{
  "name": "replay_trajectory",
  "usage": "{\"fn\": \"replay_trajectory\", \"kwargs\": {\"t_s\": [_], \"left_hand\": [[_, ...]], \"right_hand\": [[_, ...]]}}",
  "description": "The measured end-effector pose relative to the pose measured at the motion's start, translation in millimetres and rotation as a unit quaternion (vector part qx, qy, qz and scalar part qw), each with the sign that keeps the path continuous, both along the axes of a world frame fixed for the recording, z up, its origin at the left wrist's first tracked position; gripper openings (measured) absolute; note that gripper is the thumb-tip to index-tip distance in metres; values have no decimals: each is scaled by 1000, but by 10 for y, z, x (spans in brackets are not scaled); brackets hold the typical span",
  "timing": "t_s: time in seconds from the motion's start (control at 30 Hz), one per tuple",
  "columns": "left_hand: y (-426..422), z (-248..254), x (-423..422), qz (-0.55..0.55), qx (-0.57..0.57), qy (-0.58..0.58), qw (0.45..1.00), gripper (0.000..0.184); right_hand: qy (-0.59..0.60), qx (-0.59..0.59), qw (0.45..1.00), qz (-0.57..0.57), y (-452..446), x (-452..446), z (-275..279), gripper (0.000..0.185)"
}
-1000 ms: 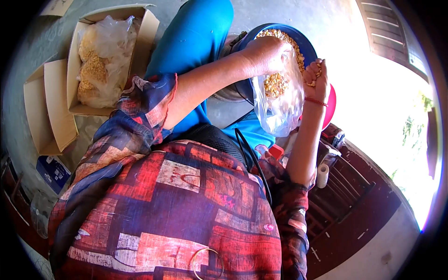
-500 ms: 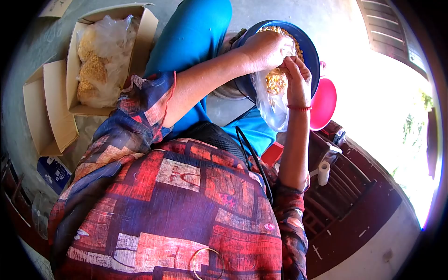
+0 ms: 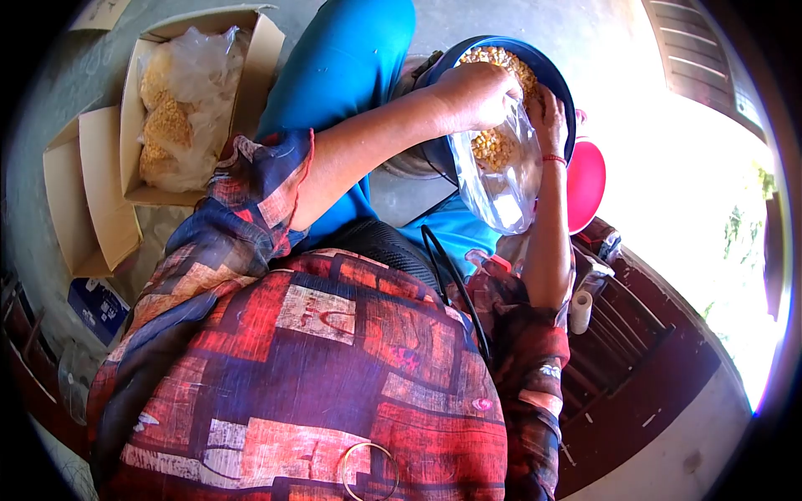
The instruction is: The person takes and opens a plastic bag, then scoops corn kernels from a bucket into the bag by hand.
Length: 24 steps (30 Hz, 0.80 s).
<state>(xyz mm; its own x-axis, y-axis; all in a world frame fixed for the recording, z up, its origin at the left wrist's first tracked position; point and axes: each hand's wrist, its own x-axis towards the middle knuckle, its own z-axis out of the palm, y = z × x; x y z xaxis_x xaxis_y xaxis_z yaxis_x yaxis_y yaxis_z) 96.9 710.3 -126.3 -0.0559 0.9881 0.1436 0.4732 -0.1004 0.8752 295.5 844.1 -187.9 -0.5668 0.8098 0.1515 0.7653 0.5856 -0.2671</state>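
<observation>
My left hand (image 3: pixel 478 93) is closed on the rim of a clear plastic bag (image 3: pixel 511 207), which hangs over the near edge of a dark blue bucket (image 3: pixel 561 83). Yellow-and-white corn kernels (image 3: pixel 499 57) lie in the bucket. More kernels show at the upper part of the bag; whether these are inside it or seen through it I cannot tell. My right hand (image 3: pixel 547 121), a red band at its wrist, reaches inside the bucket's right wall. Its fingers are stretched toward the kernels, fingertips partly hidden, with the bag's side against the wrist.
A cardboard box (image 3: pixel 267 63) to the left holds plastic bags of yellow food (image 3: pixel 167 125). Beside it lies an opened carton (image 3: pixel 73 209), with a blue box (image 3: pixel 96 309) below. A pink round object (image 3: pixel 586 185) stands right of the bucket, and a white roll (image 3: pixel 581 311) lies lower right.
My right hand has let go of the bag's rim and moved right and up into the bucket. The bag's mouth has spread wider, while my left hand keeps hold of it.
</observation>
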Motion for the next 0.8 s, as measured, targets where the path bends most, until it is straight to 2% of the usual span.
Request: {"fn": "replay_trajectory", "kwargs": {"t_s": [0.03,0.13,0.2,0.27,0.4,0.43,0.53,0.6,0.67,0.73,0.8], "left_hand": [[9,-7,10,0,-1,0,1000,26],[41,-28,22,-5,-10,20,1000,24],[54,-35,32,-14,-27,36,999,23],[56,-50,18,-17,-21,33,999,23],[47,-28,19,-14,-35,24,999,23],[47,-55,28,-15,-35,24,999,23],[43,-80,35,1,15,10,1000,22],[40,-65,23,-12,7,5,1000,23],[35,-42,16,-5,16,0,1000,24],[37,-34,16,0,27,-5,1000,24],[37,-17,5,9,28,-18,999,27]], "right_hand": [[12,49,997,52,5,6,-93,33],[29,5,997,69,-49,48,-231,25],[10,-28,998,55,-74,95,-223,20],[39,-67,995,62,-139,145,-211,21],[35,-88,995,7,-298,96,-32,15],[82,-58,994,42,-286,103,-74,14],[98,2,992,75,-308,74,-40,13],[151,-80,985,-12,-340,82,-6,14],[353,-156,917,-100,-316,62,-33,19],[437,-337,798,-241,-397,-31,312,19],[520,-414,701,-259,-397,-90,450,19]]}}
